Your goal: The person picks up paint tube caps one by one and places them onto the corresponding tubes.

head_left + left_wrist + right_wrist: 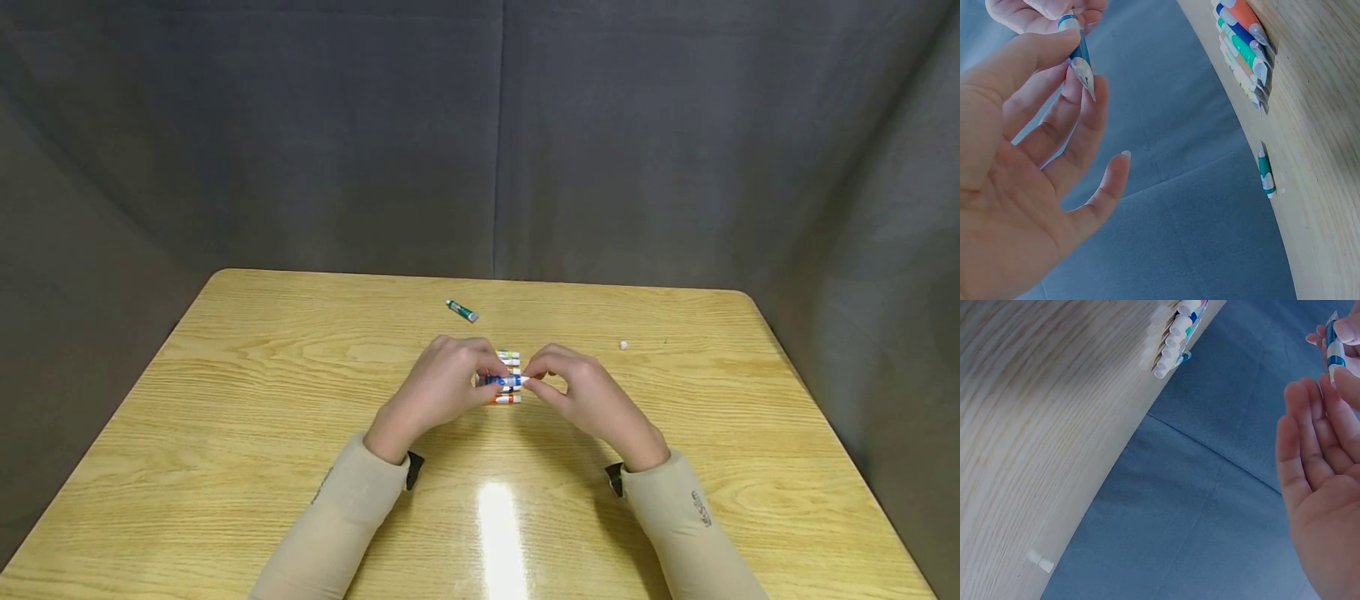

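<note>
While the left hand [435,387] pinches the small blue paint tube [504,381] by its body, the right hand [585,392] pinches its white capped end. Uncapping seems underway; a firm twist comes next. The row of tubes [508,357] lies just beyond the fingers.

We see a light wooden table [225,400] with rounded far corners, its grain running side to side and a bright glare near its near edge. A green tube [462,311] lies alone toward the far edge, a little left of the middle. A small white cap [623,345] sits toward the far right corner. Grey cloth [480,133] hangs behind the table and along both sides.
</note>
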`<state>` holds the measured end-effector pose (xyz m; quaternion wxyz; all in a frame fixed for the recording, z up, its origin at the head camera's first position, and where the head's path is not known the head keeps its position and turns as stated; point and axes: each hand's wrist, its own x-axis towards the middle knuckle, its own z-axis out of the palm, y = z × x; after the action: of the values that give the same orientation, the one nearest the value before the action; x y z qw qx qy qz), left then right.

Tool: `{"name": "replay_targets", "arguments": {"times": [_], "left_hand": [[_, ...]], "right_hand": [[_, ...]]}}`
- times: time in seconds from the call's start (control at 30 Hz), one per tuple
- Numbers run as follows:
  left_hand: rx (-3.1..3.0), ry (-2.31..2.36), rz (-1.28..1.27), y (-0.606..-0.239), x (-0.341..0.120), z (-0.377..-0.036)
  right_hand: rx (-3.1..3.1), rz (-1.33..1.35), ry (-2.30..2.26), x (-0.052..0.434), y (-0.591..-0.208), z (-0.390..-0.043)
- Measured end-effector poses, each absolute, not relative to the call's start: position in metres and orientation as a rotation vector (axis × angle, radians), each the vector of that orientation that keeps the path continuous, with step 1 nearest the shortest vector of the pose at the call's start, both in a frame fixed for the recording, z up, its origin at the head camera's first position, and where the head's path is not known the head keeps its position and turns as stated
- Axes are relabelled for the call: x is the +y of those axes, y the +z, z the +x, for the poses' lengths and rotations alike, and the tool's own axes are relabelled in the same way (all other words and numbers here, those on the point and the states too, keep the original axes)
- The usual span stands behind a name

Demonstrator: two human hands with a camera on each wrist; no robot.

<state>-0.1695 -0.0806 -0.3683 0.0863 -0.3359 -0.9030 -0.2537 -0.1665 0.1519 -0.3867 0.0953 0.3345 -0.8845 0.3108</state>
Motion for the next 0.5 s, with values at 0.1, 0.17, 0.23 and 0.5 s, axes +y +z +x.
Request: {"name": "replay_targets", "arguments": {"times": [0.1,0.17,0.23,0.5], "left_hand": [[-2.68,-0.751,-1.003,-0.3687,-0.0797,-0.169],[-2.674,-0.749,-1.004,-0.3683,-0.0795,-0.1684],[-2.673,-0.744,-1.003,-0.3679,-0.0796,-0.1684],[-2.683,-0.746,-0.98,-0.3659,-0.0818,-0.1694]], "right_hand": [[-2.654,0.989,0.908,0.1519,-0.3868,-0.1661],[-2.658,1.0,0.905,0.152,-0.3871,-0.1663],[-2.661,1.004,0.913,0.1519,-0.3869,-0.1662],[-2.659,0.979,0.973,0.1528,-0.3853,-0.1644]]}}
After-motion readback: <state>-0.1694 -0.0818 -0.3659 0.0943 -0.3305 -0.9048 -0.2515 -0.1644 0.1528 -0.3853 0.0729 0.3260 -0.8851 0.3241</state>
